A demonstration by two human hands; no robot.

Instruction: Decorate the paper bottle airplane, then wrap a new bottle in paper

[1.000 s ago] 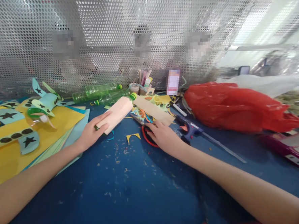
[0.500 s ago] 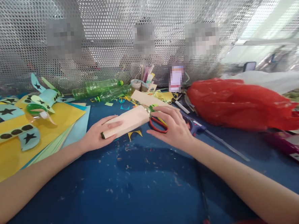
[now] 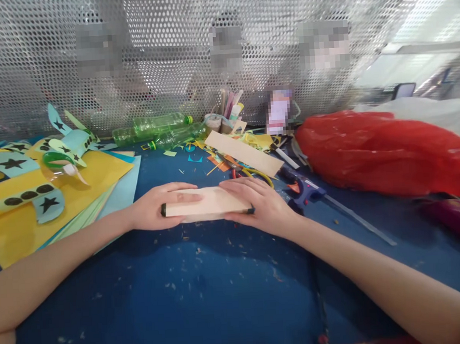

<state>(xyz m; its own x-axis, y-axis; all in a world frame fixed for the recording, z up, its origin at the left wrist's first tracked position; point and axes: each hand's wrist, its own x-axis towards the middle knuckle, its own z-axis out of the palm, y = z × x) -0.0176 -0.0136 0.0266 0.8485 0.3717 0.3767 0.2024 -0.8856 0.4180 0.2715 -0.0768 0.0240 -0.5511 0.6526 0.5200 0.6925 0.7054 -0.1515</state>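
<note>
A bottle wrapped in pale peach paper (image 3: 206,203) lies sideways on the blue table (image 3: 221,286) right in front of me. My left hand (image 3: 156,207) is closed round its left end, thumb on top. At the other end my right hand (image 3: 263,205) grips it with the fingers curled over the paper. A dark rim shows at each end of the wrap. Just behind my right hand lie a beige card strip (image 3: 244,153) and coloured paper scraps (image 3: 222,164).
Yellow and pale sheets (image 3: 41,209) with paper aeroplanes (image 3: 67,148) lie at the left. Two green plastic bottles (image 3: 153,127) and a cup of pens (image 3: 226,117) stand by the perforated metal screen (image 3: 168,56). A glue gun (image 3: 305,191) and a red plastic bag (image 3: 380,152) are at the right.
The wrapped bottle has swung from a slant to level and come nearer to me. My right hand left the red scissors and took hold of the bottle's right end.
</note>
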